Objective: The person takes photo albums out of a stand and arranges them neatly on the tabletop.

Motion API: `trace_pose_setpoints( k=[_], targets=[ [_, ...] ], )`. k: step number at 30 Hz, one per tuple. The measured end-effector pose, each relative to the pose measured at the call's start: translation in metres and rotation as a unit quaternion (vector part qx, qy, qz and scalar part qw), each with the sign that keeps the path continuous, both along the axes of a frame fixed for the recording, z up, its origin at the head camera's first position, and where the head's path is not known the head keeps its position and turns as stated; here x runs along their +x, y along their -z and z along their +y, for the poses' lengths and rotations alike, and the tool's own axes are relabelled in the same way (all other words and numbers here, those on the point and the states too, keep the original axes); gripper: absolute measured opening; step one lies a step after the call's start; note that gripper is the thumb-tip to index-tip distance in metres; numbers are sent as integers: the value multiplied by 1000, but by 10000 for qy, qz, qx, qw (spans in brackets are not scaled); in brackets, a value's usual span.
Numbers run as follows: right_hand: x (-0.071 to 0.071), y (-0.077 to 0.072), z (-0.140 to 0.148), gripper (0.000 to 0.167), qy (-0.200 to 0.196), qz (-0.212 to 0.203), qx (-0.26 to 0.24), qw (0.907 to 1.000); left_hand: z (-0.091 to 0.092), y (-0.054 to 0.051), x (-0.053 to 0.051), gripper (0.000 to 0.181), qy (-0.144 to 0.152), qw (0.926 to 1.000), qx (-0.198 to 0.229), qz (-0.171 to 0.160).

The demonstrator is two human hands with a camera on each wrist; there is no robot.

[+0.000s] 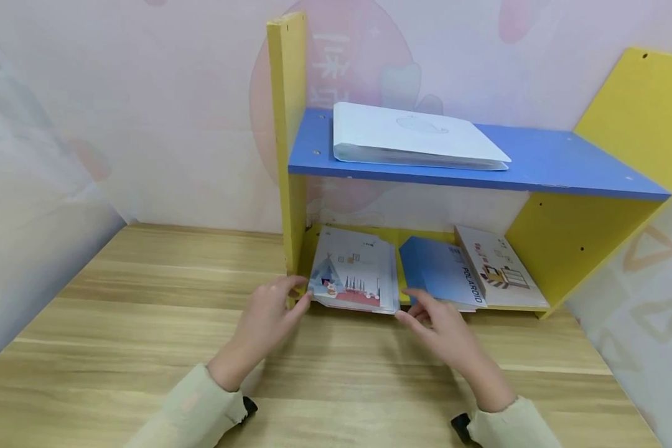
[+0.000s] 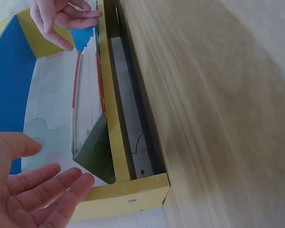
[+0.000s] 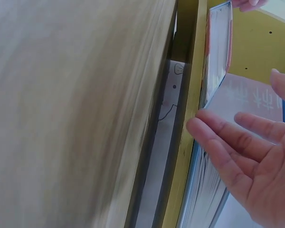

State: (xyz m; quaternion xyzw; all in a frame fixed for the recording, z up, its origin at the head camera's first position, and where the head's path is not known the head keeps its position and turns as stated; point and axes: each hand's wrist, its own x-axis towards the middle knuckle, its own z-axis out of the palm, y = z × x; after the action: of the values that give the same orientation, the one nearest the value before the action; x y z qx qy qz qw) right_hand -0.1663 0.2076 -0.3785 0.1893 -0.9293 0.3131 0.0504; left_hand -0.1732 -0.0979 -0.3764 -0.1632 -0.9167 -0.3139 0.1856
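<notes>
A photo album (image 1: 354, 267) with a drawn tent on its pale cover lies flat on the yellow bottom shelf (image 1: 401, 296). At its left edge is my left hand (image 1: 266, 311), thumb close to the front corner and fingers loosely extended by the yellow side panel. My right hand (image 1: 443, 326) is at the album's right front corner, its fingers relaxed. Neither hand grips the album; whether fingertips touch it is hard to tell. The left wrist view shows a gap between the left hand (image 2: 35, 190) and the album's green spine (image 2: 97, 149).
A blue album (image 1: 442, 267) marked POLAROID and a white album (image 1: 501, 270) with a drawn cart lie to the right on the bottom shelf. Above, a white album (image 1: 414, 134) rests on the blue shelf (image 1: 560, 155). The unit stands on a wooden table (image 1: 145, 323).
</notes>
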Motion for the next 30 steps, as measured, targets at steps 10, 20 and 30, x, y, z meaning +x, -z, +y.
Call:
trace_pose_setpoints(
  k=[10, 20, 30],
  targets=[
    [-3, 2, -5, 55, 42, -530, -157, 9985, 5, 2, -2, 23, -175, 9989, 172, -400],
    [-8, 5, -6, 55, 57, -695, -256, 9972, 11, -3, -9, 26, -336, 9946, 237, -951],
    [-13, 5, -7, 49, -38, -795, -551, 9953, 13, -5, -17, 22, -317, 9869, 289, -1555]
  ],
)
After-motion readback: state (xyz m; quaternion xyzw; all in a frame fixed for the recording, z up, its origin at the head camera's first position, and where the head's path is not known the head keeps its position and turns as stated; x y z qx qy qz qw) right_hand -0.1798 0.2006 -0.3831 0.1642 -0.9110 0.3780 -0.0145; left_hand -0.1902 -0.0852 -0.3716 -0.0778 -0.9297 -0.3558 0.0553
